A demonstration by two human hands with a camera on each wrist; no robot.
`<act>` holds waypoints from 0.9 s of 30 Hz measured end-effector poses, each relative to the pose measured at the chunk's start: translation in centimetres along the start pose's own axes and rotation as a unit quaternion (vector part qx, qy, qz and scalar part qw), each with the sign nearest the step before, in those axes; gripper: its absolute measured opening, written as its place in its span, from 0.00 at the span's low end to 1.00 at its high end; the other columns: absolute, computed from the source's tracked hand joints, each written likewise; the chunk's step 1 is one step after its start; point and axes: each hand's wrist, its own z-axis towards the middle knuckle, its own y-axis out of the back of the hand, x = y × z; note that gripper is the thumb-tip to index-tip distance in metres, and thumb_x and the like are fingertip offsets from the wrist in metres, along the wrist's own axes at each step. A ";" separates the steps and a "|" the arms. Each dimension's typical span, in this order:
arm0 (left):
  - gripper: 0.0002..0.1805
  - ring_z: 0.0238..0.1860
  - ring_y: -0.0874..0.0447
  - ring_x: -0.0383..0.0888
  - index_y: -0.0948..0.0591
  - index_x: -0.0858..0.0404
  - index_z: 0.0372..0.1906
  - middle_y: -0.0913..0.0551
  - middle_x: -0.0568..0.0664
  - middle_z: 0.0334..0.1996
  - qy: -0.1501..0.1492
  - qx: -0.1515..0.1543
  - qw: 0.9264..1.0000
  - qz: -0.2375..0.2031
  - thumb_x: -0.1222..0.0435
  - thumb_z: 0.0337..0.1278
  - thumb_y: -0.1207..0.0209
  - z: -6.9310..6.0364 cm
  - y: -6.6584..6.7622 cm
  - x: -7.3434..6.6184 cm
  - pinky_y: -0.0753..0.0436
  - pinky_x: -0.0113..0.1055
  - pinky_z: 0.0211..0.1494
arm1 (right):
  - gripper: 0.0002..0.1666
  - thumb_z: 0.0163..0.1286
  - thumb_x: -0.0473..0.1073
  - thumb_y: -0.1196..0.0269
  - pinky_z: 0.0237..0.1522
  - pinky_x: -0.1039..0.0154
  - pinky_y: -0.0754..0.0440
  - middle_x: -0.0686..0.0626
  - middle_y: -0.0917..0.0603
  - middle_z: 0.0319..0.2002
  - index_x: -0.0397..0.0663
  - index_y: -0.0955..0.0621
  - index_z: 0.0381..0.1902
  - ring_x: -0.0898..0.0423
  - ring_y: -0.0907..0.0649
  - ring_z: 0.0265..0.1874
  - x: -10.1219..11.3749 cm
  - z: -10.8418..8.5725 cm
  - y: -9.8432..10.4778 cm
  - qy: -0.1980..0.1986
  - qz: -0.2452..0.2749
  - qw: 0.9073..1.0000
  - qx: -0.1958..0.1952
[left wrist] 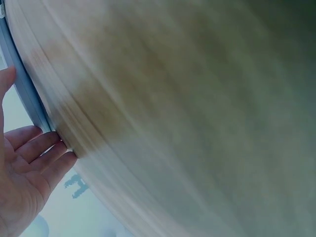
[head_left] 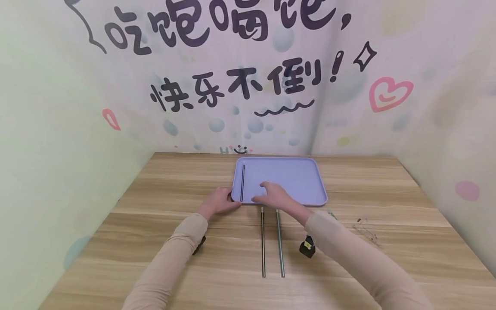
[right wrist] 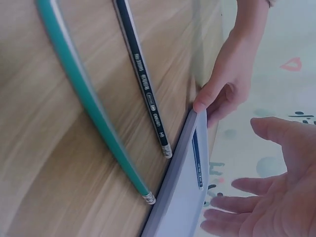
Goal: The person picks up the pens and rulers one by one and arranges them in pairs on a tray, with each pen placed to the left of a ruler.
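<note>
Pale white walls (head_left: 430, 129) printed with dark Chinese lettering (head_left: 236, 82), a pink heart (head_left: 389, 94) and soft blue dots back a wood-grain tabletop (head_left: 217, 284) where I work with both bare hands. My left hand (head_left: 218, 201) grips the near left corner of a lavender, rectangular tray (head_left: 296, 181) with a raised rim, thumb on top and fingers curled about the outer side. My right hand (head_left: 276, 196), released, its fingers loosely extended, hovers over the tray's near edge. Between my hands and inside the tray, a slim, dark striped pencil (head_left: 242, 181) lies just beside the left rim, running from near edge to far. The tray itself sits by the middle of the tabletop's far edge. Toward the tabletop's near edge, two more pencils point their metal-banded ends at the tray: a dark pencil with pale lettering (head_left: 263, 242) and, to its right, a glossy green pencil (head_left: 280, 243), the two apart and almost parallel. Beige sleeves (head_left: 166, 262) cover my forearms. Nearer the tabletop's right edge rests a thin, see-through tangle (head_left: 366, 232), too faint to identify.
</note>
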 end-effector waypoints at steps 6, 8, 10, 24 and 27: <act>0.24 0.30 0.26 0.41 0.24 0.61 0.45 0.20 0.50 0.32 0.001 -0.001 1.000 0.000 0.49 0.47 0.38 -0.1 0.0 -0.1 0.25 0.37 0.38 | 0.44 0.61 0.57 0.46 0.59 0.50 0.37 0.32 0.34 0.60 0.30 0.41 0.64 0.39 0.34 0.60 -0.1 -1.0 0.0 -0.005 -0.018 1.000 0.023; 0.24 0.30 0.27 0.41 0.24 0.61 0.44 0.20 0.50 0.32 0.001 0.000 1.000 0.000 0.50 0.48 0.38 -0.1 0.1 -0.1 0.25 0.37 0.38 | 0.45 0.62 0.59 0.48 0.60 0.48 0.38 0.32 0.35 0.61 0.30 0.42 0.65 0.37 0.35 0.60 -0.2 -1.2 0.0 -0.004 -0.023 0.999 0.030; 0.24 0.31 0.27 0.41 0.24 0.61 0.45 0.20 0.50 0.32 0.001 0.001 1.000 0.001 0.50 0.48 0.38 -0.1 0.1 -0.2 0.25 0.37 0.39 | 0.46 0.62 0.61 0.49 0.60 0.48 0.39 0.32 0.36 0.61 0.31 0.43 0.65 0.37 0.36 0.61 -0.3 -1.5 0.0 -0.007 -0.025 0.999 0.035; 0.23 0.32 0.26 0.42 0.23 0.61 0.44 0.19 0.51 0.34 -0.001 -0.001 1.000 -0.012 0.50 0.48 0.38 -0.2 0.0 0.0 0.25 0.38 0.40 | 0.46 0.63 0.64 0.51 0.59 0.39 0.44 0.31 0.40 0.64 0.37 0.43 0.67 0.32 0.42 0.62 -1.1 -2.8 -0.6 -0.025 -0.098 0.994 0.034; 0.23 0.31 0.27 0.42 0.24 0.62 0.43 0.20 0.51 0.32 -0.001 0.000 1.000 -0.011 0.50 0.48 0.38 -0.1 0.0 0.0 0.25 0.38 0.39 | 0.46 0.62 0.64 0.49 0.59 0.38 0.46 0.31 0.41 0.64 0.38 0.44 0.68 0.33 0.43 0.63 -1.1 -3.2 -0.7 -0.021 -0.113 0.993 0.028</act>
